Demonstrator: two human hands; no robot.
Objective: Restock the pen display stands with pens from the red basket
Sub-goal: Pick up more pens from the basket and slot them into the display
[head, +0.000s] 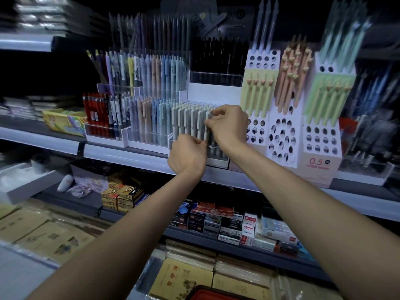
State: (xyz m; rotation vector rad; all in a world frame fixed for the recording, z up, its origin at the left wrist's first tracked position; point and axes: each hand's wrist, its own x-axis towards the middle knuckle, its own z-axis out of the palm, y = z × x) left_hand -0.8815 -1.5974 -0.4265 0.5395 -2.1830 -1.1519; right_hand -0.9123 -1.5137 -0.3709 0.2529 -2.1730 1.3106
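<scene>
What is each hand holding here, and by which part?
Both hold one pale grey pen at the display stand: the right hand pinches its top end, the left hand its lower barrel.

Pale grey pens [190, 123], red pens [95, 114], peach heart-topped pens [291, 83], lime pens [257, 100], white hole-dotted stand [281, 152], red basket [202, 291]

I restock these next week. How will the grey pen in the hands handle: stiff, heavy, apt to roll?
Probably stiff: the pen is straight between the right hand pinching its top and the left hand lower down. Likely light, since a mere pinch holds it. Its side clip should curb rolling.
</scene>
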